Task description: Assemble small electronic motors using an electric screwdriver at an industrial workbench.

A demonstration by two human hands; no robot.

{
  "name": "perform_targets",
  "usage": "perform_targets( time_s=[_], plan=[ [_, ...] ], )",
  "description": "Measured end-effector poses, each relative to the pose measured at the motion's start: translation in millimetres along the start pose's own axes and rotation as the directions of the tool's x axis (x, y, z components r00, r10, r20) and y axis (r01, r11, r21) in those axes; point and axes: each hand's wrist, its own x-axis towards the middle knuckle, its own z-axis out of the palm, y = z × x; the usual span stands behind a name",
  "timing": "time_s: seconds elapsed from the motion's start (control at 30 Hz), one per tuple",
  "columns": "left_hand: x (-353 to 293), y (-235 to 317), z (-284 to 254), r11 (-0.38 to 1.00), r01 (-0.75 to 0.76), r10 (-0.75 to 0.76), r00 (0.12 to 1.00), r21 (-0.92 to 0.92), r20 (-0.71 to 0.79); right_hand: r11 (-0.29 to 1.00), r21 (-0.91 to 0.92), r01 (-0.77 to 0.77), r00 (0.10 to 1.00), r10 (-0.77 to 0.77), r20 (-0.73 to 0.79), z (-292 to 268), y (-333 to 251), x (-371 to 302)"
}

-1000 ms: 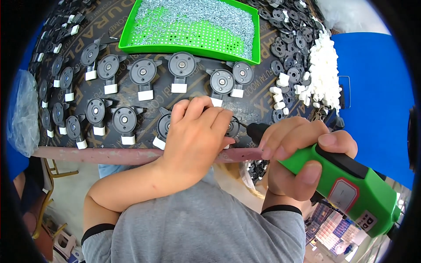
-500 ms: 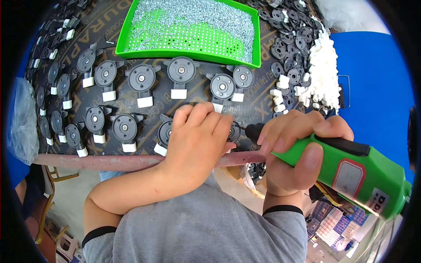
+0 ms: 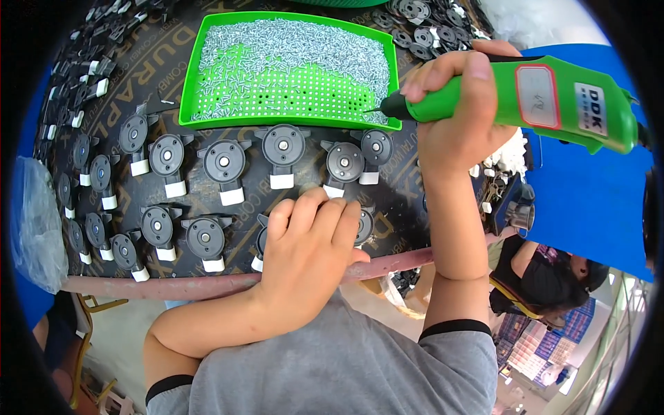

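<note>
Gripping a green power screwdriver [image 3: 564, 104], the right hand [image 3: 460, 104] is closed around its front half, above the near right corner of a green tray [image 3: 290, 124]. The tool's long axis runs sideways, its bit pointing left and its rear end off to the right. Whether the bit touches a screw, I cannot tell.

Lying palm down at the near edge of the table [image 3: 398, 207], the left hand [image 3: 311, 242] covers most of a black disc [image 3: 365, 225], whose right side shows beside the fingers. How firmly they hold it is hidden. Another disc sticks out at the hand's left.

Rows of black discs with white ends [image 3: 283, 145] spread leftward, and the farther row stands between the left hand and the tray. White blocks [image 3: 508, 160] lie heaped behind the right forearm, loose black wheels [image 3: 422, 31] past the tray's far right corner. A clear plastic bag [image 3: 38, 228] hangs at the left edge.

Small silver screws [image 3: 304, 48] fill the tray's far side thickly and thin out nearer, baring its dotted bottom.
</note>
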Motion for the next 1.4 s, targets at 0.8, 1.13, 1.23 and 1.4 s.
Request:
perform_targets(
  time_s=[0.8, 1.13, 1.23, 1.4],
  plan=[
    [1, -10, -1, 0.998, 0.008, -0.009, 1.0, -0.066, -0.022, 0.997, 0.069, 0.021, 0.999, -0.018, -0.041, -5, -18, -1],
    [7, -11, -1, 0.996, -0.013, 0.007, 0.998, -0.094, -0.068, 0.991, 0.038, -0.128, 0.846, 0.089, 0.526, -14, -110, -59],
    [7, -11, -1, 0.996, -0.02, 0.014, 0.997, -0.085, -0.077, 0.986, 0.091, -0.139, 0.862, 0.075, 0.501, -11, -101, -65],
    [8, -12, -1, 0.995, -0.01, 0.004, 0.998, -0.094, -0.064, 0.989, 0.073, -0.127, 0.857, 0.073, 0.51, -8, -94, -66]
  ],
)
